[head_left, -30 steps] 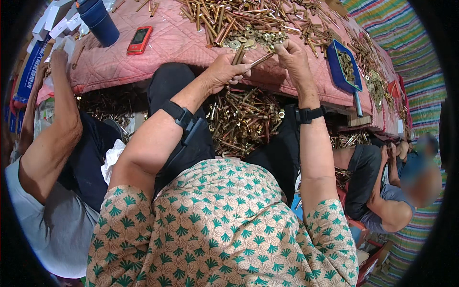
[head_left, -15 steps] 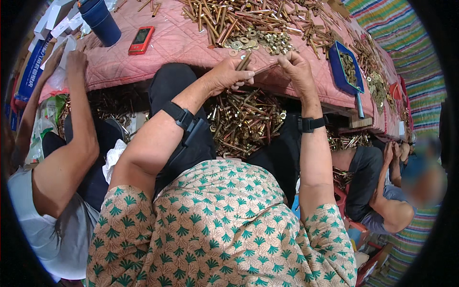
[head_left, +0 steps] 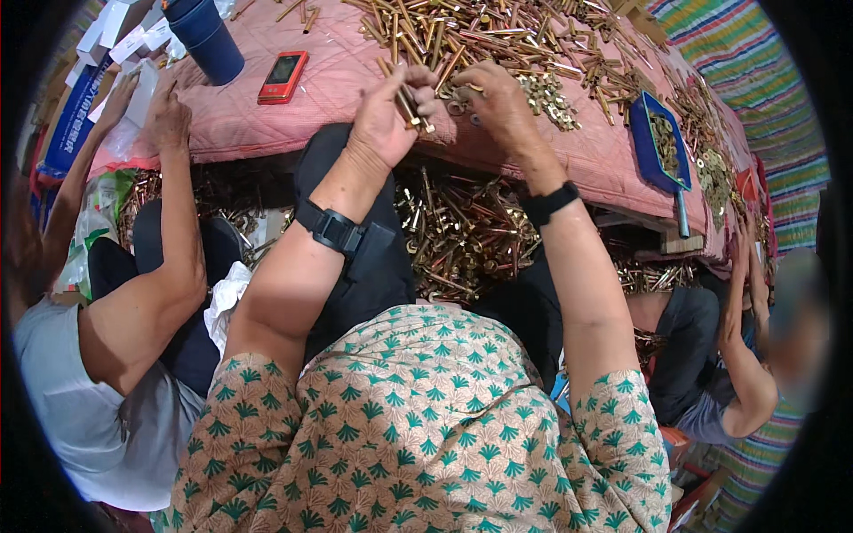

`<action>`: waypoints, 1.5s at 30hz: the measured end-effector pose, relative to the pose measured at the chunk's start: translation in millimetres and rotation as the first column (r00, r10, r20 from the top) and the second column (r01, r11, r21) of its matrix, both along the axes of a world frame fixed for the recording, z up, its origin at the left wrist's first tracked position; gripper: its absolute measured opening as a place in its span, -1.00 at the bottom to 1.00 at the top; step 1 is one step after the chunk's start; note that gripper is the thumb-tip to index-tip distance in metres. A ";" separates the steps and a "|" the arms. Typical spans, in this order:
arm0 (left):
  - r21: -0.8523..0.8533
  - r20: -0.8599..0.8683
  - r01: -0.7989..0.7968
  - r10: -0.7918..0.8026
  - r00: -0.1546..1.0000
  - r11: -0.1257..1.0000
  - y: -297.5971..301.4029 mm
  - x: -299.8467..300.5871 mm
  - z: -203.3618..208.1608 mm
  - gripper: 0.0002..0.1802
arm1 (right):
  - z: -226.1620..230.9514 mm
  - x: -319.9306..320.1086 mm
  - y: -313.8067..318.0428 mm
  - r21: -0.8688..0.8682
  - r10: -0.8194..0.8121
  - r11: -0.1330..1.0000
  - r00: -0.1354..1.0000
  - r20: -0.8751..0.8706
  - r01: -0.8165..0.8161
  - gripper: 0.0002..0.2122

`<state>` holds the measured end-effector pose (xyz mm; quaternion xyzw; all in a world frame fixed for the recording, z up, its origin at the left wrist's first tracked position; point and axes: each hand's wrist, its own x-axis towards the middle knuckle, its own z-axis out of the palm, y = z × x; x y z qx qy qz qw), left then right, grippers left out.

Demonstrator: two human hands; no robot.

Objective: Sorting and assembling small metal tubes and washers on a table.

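My left hand [head_left: 388, 114], palm turned up at the table's near edge, is closed round several brass-coloured bolts [head_left: 408, 105]. A nut or hex head shows at their lower end. To its right, my right hand [head_left: 499, 105] reaches over the small parts with thumb and fingers pinched together. A yellowish edge shows at its fingertips, too small to name. Loose washers [head_left: 457, 107] lie beside those fingers, partly hidden by them. Brass-coloured nuts [head_left: 553, 105] are heaped just right of my right hand. Beyond both hands spreads a big pile of long metal bolts and tubes [head_left: 462, 40].
A red phone-like device [head_left: 283, 77] and a dark blue cup [head_left: 204, 43] stand left on the pink quilted cover [head_left: 329, 67]. A blue scoop [head_left: 659, 147] with washers lies right. More bolts [head_left: 458, 231] fill the space below the table. A co-worker [head_left: 142, 329] sits left, another [head_left: 742, 373] right.
My hands were close together over the table edge. They have moved apart and farther onto the table, the left turning its palm up with the bolts, the right reaching to the washers.
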<state>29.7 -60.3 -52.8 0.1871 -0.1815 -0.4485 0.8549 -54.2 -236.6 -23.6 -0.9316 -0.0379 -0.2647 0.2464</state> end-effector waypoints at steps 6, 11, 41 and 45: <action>0.002 -0.079 -0.287 0.286 0.955 0.958 1.5 5.4 6.4 -0.57 | -16.5 24.9 28.3 -0.310 0.012 0.950 0.988 0.151 0.036 -0.79; 0.080 -0.078 -0.276 0.282 0.956 0.958 2.5 -1.7 14.6 -0.54 | -8.5 24.5 27.1 -0.412 -0.045 0.905 0.987 0.156 0.106 -0.86; 0.360 0.139 -0.191 0.150 0.979 0.913 -5.8 -29.8 23.5 -0.65 | -14.8 -20.2 8.5 0.000 -0.229 0.973 0.973 -0.006 0.229 -0.82; 0.442 0.251 -0.239 0.137 0.958 0.865 -5.2 -30.6 25.9 -0.63 | -15.9 -8.9 10.9 -0.037 -0.216 0.975 0.974 0.068 0.219 -0.82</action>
